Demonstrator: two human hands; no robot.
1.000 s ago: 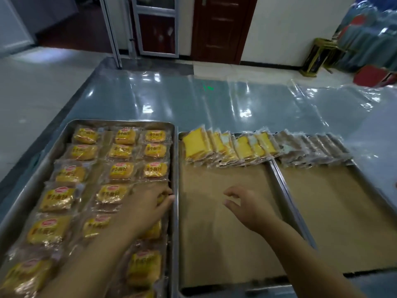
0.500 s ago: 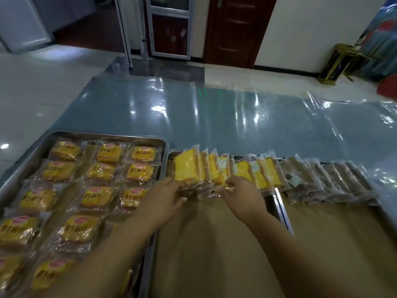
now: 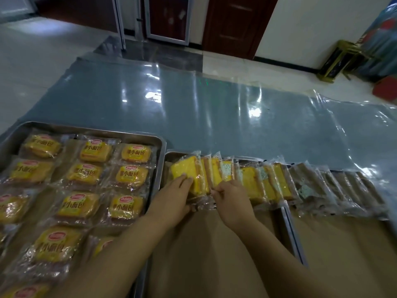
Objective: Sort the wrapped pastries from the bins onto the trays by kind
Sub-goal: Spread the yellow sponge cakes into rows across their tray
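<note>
L tray (image 3: 96,131), steel: wrapped small breads (image 3: 132,176) lie flat in rows, labels up, print reading toward the person. The near rows are cut off by the frame edge and by the L forearm.

Mid tray (image 3: 170,154), paper-lined: yellow cake slices (image 3: 249,186) stand on edge in a shingled row along the far rim. The row runs L-R and each slice's long axis runs near-far.

L hand (image 3: 171,201): fingers straight, flat on the face of the leftmost slice.

R hand (image 3: 233,202): fingers curled, tips in among the packets beside it. Can't tell if it has one pinched.

R tray (image 3: 293,237): brown slices (image 3: 322,183) are shingled the same way, with the far R end blurred. The labels can't be read.
</note>
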